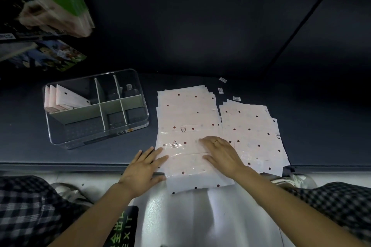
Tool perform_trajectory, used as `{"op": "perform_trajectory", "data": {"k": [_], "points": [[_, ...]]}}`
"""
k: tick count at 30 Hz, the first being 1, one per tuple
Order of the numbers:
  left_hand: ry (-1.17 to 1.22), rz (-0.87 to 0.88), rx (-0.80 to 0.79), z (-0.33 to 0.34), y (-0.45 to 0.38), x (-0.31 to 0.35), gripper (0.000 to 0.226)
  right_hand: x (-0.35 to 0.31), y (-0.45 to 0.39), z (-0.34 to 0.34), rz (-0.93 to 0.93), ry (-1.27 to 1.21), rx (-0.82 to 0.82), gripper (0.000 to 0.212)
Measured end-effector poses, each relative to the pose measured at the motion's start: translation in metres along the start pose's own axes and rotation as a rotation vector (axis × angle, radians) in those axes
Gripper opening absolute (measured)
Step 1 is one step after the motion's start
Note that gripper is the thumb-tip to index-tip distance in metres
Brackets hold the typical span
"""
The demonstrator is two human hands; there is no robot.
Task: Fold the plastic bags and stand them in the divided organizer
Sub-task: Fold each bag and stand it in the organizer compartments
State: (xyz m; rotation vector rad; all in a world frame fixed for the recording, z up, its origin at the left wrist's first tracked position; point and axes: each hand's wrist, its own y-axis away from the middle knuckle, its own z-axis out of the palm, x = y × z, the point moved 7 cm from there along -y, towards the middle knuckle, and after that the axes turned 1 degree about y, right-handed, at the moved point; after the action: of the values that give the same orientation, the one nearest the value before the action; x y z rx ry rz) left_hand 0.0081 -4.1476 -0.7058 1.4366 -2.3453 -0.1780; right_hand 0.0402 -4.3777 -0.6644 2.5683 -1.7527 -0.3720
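A pale, dark-dotted bag (188, 158) is being pressed flat on the dark tabletop (100, 152), its near end hanging over the front edge. The left hand (144, 168) is being laid on the bag's left edge with fingers straight and spread, nothing grasped. The right hand (222, 152) is being held flat on the bag's middle, fingers straight, likewise grasping nothing. The bag is lying on a pile (186, 110) of like bags; a second pile (253, 126) is lying just beside it on the right. To the left, folded bags (60, 99) are being kept upright in the far-left compartment of the clear organizer (96, 136).
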Motion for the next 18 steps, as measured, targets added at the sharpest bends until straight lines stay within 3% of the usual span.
{"op": "perform_trajectory", "data": {"k": [7, 12, 15, 18], "points": [[0.153, -0.030, 0.069, -0.007, -0.009, -0.004, 0.054, -0.013, -0.012, 0.003, -0.166, 0.299, -0.051, 0.020], [0.233, -0.057, 0.080, -0.013, -0.013, -0.002, 0.048, -0.024, -0.016, -0.010, -0.247, 0.487, -0.026, 0.029], [0.282, -0.059, 0.102, -0.019, -0.013, 0.001, 0.056, -0.021, -0.020, -0.008, -0.224, 0.354, -0.069, 0.011], [0.341, -0.056, 0.163, -0.027, -0.011, 0.002, 0.075, -0.013, -0.012, -0.008, -0.136, -0.016, -0.150, 0.022]]}}
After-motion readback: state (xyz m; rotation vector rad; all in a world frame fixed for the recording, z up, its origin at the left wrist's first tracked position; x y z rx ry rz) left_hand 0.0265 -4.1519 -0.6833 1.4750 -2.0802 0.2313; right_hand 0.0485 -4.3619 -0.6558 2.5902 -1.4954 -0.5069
